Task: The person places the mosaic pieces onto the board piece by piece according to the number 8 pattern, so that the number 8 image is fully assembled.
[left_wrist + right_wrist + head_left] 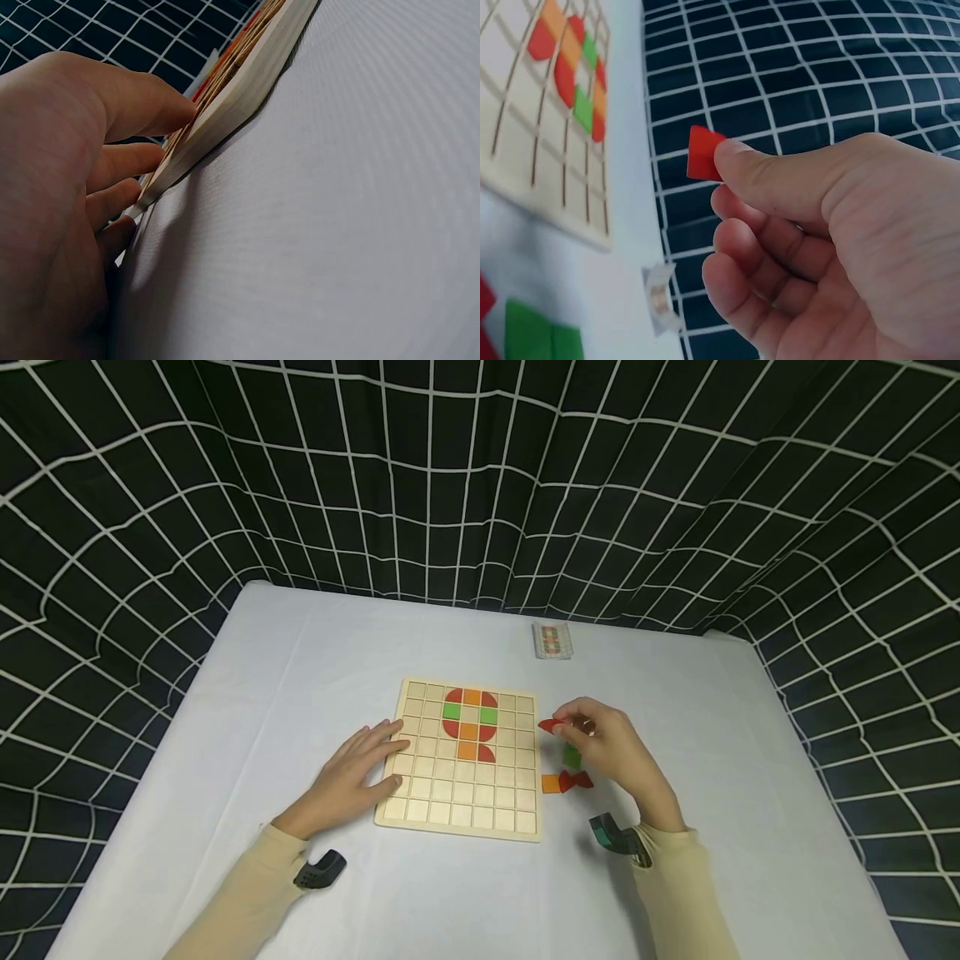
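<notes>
A wooden grid board [442,793] lies on the white table, with red quarter-round, orange square and green square tiles set in its upper middle cells. My left hand [348,777] rests at the board's left edge, fingers spread and fingertips on the rim. In my right hand [611,747], thumb and index finger pinch a red tile [703,154], held just right of the board. The other right fingers are loosely curled. Below that hand lie a green tile [572,756], an orange square tile [551,783] and red tiles [576,780].
A small stack of pattern cards [552,642] lies toward the back of the table [315,652]. Dark curtains [450,485] with a white grid surround the table at the back and sides.
</notes>
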`<action>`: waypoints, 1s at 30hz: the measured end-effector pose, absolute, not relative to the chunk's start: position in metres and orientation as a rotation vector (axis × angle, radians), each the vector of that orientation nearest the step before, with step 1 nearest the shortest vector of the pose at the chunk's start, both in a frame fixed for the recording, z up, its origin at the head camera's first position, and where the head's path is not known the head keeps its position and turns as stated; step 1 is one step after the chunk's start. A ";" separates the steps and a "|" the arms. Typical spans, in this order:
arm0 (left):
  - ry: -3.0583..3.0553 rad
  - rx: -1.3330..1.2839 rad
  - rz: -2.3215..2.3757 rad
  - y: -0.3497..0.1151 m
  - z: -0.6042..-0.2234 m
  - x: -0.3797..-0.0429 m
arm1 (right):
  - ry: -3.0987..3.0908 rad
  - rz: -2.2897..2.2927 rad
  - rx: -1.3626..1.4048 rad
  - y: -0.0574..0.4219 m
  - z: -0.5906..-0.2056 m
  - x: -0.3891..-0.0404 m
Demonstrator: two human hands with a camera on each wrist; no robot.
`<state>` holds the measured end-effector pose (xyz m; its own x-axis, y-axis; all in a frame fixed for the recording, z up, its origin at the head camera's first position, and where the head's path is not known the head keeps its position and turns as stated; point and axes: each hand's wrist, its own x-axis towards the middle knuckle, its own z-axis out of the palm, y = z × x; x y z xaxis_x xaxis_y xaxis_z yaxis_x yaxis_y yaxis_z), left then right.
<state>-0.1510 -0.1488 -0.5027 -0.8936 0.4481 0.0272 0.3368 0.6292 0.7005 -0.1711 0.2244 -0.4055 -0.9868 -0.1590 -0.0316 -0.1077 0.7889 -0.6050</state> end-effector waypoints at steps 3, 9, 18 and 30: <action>2.700 0.656 1.114 -0.149 -0.503 -0.151 | 2.886 -1.020 -0.259 0.216 -0.402 -0.175; 2.698 0.657 1.105 -0.150 -0.503 -0.152 | 2.895 -1.031 -0.377 0.198 -0.400 -0.181; 2.703 0.677 1.105 -0.151 -0.504 -0.152 | 2.866 -1.069 -0.446 0.181 -0.398 -0.186; 2.707 0.676 1.104 -0.150 -0.504 -0.152 | 2.779 -1.141 -0.520 0.156 -0.405 -0.199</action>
